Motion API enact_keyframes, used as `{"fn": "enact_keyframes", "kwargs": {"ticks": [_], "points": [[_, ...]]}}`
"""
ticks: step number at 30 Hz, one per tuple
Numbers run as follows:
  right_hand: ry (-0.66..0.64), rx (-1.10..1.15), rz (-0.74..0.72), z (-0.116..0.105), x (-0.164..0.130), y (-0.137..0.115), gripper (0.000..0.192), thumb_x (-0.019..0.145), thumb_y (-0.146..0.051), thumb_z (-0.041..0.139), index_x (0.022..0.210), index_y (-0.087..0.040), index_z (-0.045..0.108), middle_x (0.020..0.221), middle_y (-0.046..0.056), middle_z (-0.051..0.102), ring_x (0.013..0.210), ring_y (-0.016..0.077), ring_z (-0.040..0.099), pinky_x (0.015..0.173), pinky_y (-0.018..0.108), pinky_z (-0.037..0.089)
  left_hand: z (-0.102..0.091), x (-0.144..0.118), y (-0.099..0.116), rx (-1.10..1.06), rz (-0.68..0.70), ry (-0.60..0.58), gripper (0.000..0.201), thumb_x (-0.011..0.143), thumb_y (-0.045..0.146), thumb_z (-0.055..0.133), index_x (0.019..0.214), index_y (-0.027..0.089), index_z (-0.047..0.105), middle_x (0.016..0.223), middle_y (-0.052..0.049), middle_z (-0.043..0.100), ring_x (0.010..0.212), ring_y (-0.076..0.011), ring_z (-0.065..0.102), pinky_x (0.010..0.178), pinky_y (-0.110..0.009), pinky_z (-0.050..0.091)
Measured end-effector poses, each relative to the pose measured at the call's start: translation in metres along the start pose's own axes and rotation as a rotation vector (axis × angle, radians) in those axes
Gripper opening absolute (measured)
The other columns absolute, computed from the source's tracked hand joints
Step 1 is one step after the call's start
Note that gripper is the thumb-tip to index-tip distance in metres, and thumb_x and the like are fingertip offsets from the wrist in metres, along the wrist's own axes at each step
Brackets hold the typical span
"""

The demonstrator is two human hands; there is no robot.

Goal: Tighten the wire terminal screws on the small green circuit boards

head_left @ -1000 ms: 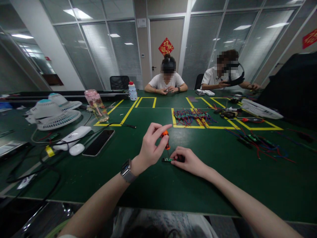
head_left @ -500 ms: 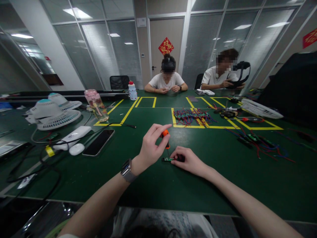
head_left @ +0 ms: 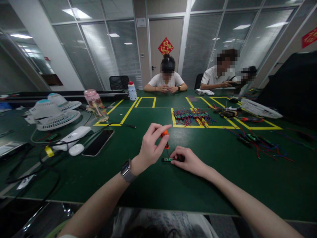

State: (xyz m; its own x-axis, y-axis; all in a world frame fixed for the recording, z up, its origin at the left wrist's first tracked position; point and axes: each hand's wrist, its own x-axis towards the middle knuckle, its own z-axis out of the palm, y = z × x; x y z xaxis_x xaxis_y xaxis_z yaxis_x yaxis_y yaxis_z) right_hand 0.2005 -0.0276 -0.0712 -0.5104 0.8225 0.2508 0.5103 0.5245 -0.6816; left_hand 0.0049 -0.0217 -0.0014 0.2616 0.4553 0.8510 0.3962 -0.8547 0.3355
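Observation:
My left hand (head_left: 152, 143) grips an orange and black screwdriver (head_left: 165, 134) by its handle, thumb and fingers around it. The shaft points down, its tip at or just above a small green circuit board (head_left: 166, 159) on the table. My right hand (head_left: 187, 160) pinches the board's right end between thumb and fingertips, its wrist resting low near the surface. The fingers cover that end of the board, so whatever joins it there is hidden.
Beyond my hands lies a heap of wired circuit boards (head_left: 193, 116). More boards with loose wires (head_left: 255, 137) are at the right. A phone (head_left: 98, 142), a white mouse-like case (head_left: 76, 149), a bottle (head_left: 97, 107) and fans (head_left: 58, 119) stand left. Two people sit across the green table (head_left: 148, 195).
My hands stay almost in place; the screwdriver has tilted slightly. Across the table, the person at the right has moved the black headset to the right and lower.

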Motion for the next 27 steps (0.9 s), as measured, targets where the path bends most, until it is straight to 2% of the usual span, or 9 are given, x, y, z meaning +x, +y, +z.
{"fn": "enact_keyframes", "kwargs": {"ticks": [3,9,16,20,25,27], "points": [[0.0,0.002,0.001,-0.0003,0.0,-0.0001,0.006,0.079,-0.019,0.068,0.084,-0.017,0.07,0.078,0.001,0.057,0.07,0.0141,0.055,0.064,0.024,0.042,-0.0007,-0.0005,0.0007,-0.001,-0.007,-0.013,0.033,0.095,0.014,0.041,0.123,0.016,0.057,0.096,-0.006,0.055,0.088,-0.0143,0.054,0.078,-0.028,0.047],[-0.002,0.004,0.002,-0.0002,-0.0001,-0.0003,0.006,0.079,-0.018,0.067,0.085,-0.017,0.07,0.078,0.001,0.057,0.07,0.014,0.055,0.063,0.024,0.042,-0.0009,0.0011,0.0032,0.036,0.012,0.025,0.023,0.09,0.015,0.049,0.108,0.016,0.063,0.09,-0.005,0.054,0.083,-0.0141,0.054,0.072,-0.026,0.047],[0.006,0.008,0.0,0.0004,-0.0002,0.0002,0.006,0.079,-0.017,0.068,0.085,-0.017,0.071,0.078,0.001,0.057,0.069,0.0137,0.055,0.063,0.024,0.042,-0.0005,0.0016,0.0038,0.056,0.04,0.024,0.022,0.089,0.013,0.049,0.107,0.014,0.063,0.09,-0.005,0.054,0.082,-0.014,0.054,0.072,-0.026,0.048],[0.007,0.001,0.001,0.0002,-0.0001,-0.0004,0.006,0.079,-0.017,0.068,0.084,-0.017,0.07,0.077,0.001,0.057,0.069,0.0139,0.055,0.063,0.024,0.042,-0.0002,-0.0007,0.0026,0.073,0.076,0.021,0.025,0.089,0.013,0.05,0.111,0.013,0.062,0.092,-0.006,0.054,0.083,-0.0141,0.054,0.073,-0.026,0.048],[0.002,-0.003,-0.007,-0.0004,0.0005,-0.0013,0.006,0.079,-0.017,0.068,0.084,-0.016,0.07,0.077,0.001,0.057,0.07,0.0142,0.055,0.064,0.024,0.042,0.0001,-0.0026,0.0017,0.039,0.093,-0.002,0.037,0.093,0.011,0.041,0.128,0.016,0.053,0.103,-0.009,0.058,0.093,-0.0155,0.057,0.08,-0.029,0.049],[0.004,-0.004,-0.009,-0.0004,0.0006,-0.0011,0.006,0.079,-0.017,0.068,0.084,-0.017,0.07,0.077,0.001,0.057,0.07,0.0144,0.055,0.064,0.025,0.042,0.0003,-0.0018,0.0019,0.038,0.088,0.019,0.035,0.092,0.011,0.044,0.125,0.016,0.056,0.098,-0.007,0.058,0.089,-0.0146,0.057,0.078,-0.028,0.049]]}}
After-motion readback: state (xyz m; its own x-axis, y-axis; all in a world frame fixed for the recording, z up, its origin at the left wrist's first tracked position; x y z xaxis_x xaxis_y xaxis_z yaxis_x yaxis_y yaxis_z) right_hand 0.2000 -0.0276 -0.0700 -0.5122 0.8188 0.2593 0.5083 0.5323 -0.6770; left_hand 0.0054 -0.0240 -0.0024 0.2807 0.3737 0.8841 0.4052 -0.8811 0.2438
